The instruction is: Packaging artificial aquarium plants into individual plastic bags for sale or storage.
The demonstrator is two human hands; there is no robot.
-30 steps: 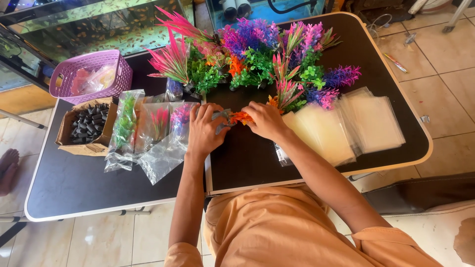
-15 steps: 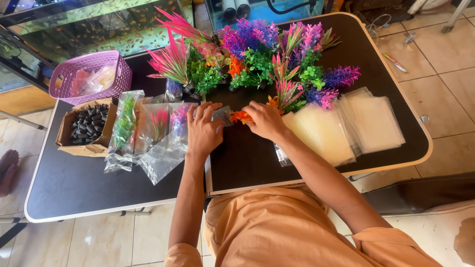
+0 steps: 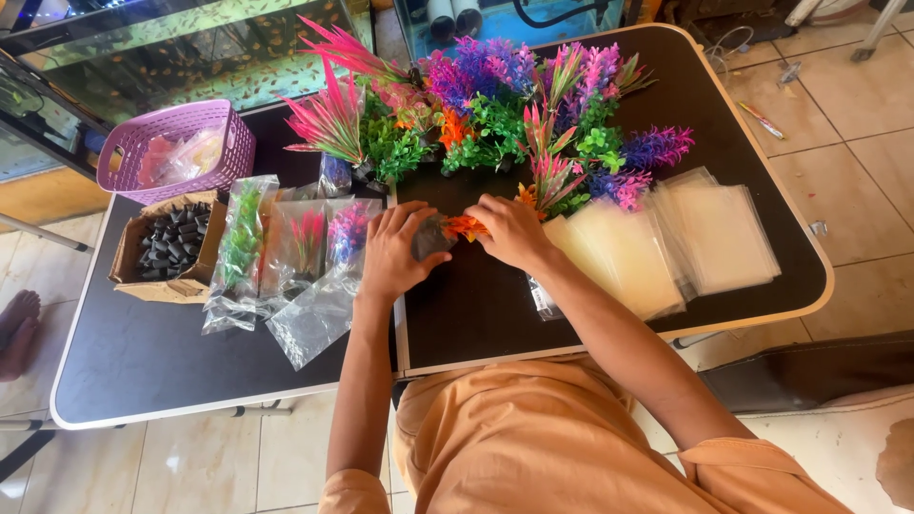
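Barely anything's shifted from half a second back, both hands sit where they were, mid-frame. From my feed the left hand is closed on a small dark base, and the right hand pinches an orange plastic plant against it. Bagged plants lie left, empty clear bags right, and a purple basket sits upper left.

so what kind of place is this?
Likely an aquarium shop's packing table: fish tanks behind the black table, a heap of plastic aquarium plants, bagged plants and empty clear bags.
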